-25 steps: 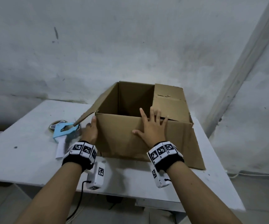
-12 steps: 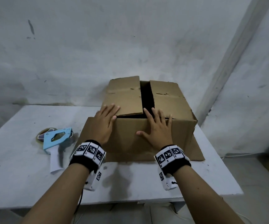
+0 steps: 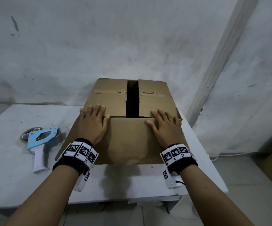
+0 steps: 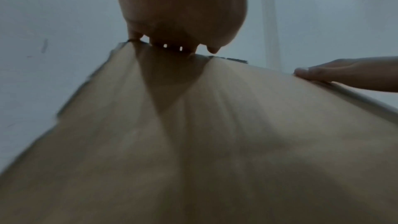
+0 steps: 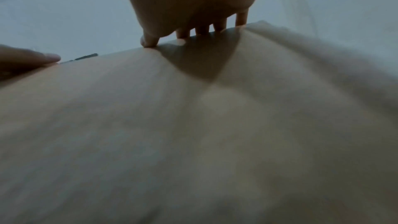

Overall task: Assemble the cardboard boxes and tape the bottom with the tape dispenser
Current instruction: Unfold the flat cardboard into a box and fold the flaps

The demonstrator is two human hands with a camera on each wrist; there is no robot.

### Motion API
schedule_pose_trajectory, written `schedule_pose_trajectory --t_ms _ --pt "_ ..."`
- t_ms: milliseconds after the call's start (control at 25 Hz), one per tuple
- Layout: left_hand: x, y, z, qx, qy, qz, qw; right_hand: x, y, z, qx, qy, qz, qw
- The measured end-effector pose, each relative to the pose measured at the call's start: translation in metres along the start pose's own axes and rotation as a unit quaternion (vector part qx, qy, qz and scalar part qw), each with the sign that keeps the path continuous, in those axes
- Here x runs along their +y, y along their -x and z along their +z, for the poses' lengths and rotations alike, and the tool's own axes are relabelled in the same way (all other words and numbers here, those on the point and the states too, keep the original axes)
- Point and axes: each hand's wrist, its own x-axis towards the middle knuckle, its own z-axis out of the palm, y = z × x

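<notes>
A brown cardboard box (image 3: 128,139) stands on the white table (image 3: 9,160) against the wall. Its two side flaps lie folded inward with a dark gap (image 3: 132,98) between them. The near flap (image 3: 127,137) slopes toward me. My left hand (image 3: 93,123) lies flat on that flap's left part, fingers straight and reaching onto the left side flap. My right hand (image 3: 164,126) presses flat on the flap's right part. Both wrist views show flat fingers on cardboard (image 4: 193,142) (image 5: 193,134). A blue tape dispenser (image 3: 40,141) lies on the table left of the box.
The grey wall stands right behind the box. A pale vertical strip (image 3: 213,62) runs down the wall at right. The table's front edge (image 3: 115,199) is close to me, and its right edge (image 3: 213,168) lies just beyond the box. Floor with a cable shows at right.
The left side flap went from open and raised to folded flat over the box. My left hand moved from the box's corner onto the near flap, and both hands spread apart.
</notes>
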Motion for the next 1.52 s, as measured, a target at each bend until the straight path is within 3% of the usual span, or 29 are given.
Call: schedule_pose_trajectory --t_ms 160,320,480,600,760,880,1000,1120,1200,1280,1360,1440,1520 --pt "0.063 0.007 0.003 -0.016 0.017 0.001 1.0 0.027 -0.003 -0.018 -0.042 0.007 -0.045 0.998" --pt "0.101 0.002 0.007 -0.077 0.011 0.016 0.997 0.035 -0.011 -0.026 -0.093 0.01 -0.068 0.993" --pt "0.094 0.001 0.007 -0.049 0.025 0.051 0.997 0.063 0.011 -0.011 -0.046 -0.045 -0.035 0.997" --pt "0.089 0.006 0.01 -0.032 0.016 0.066 0.997 0.082 0.023 -0.006 -0.026 -0.099 -0.062 0.993" --pt "0.065 0.028 0.02 0.034 0.065 -0.039 0.997 0.087 0.042 0.003 0.009 -0.194 -0.07 0.978" --pt "0.032 0.056 0.03 0.056 0.071 -0.142 0.986 0.081 0.056 0.009 0.016 -0.163 -0.075 0.984" --pt "0.012 0.084 0.037 0.072 0.222 -0.237 0.943 0.074 0.071 0.014 0.026 -0.157 -0.079 0.984" --pt "0.004 0.107 0.042 0.092 0.339 -0.229 0.908 0.073 0.084 0.024 0.022 -0.129 -0.103 0.986" --pt "0.001 0.115 0.037 0.139 0.322 -0.212 0.912 0.077 0.09 0.024 0.02 -0.106 -0.144 0.984" --pt "-0.001 0.123 0.026 0.191 0.327 -0.184 0.907 0.084 0.091 0.014 0.065 -0.089 -0.205 0.973" --pt "-0.008 0.126 0.017 0.214 0.429 -0.165 0.862 0.09 0.086 0.0 0.172 -0.135 -0.224 0.95" --pt "-0.025 0.125 0.014 0.245 0.545 -0.141 0.789 0.085 0.078 -0.021 0.299 -0.253 -0.154 0.907" --pt "-0.037 0.12 0.018 0.264 0.57 -0.142 0.765 0.067 0.063 -0.045 0.36 -0.406 -0.045 0.839"
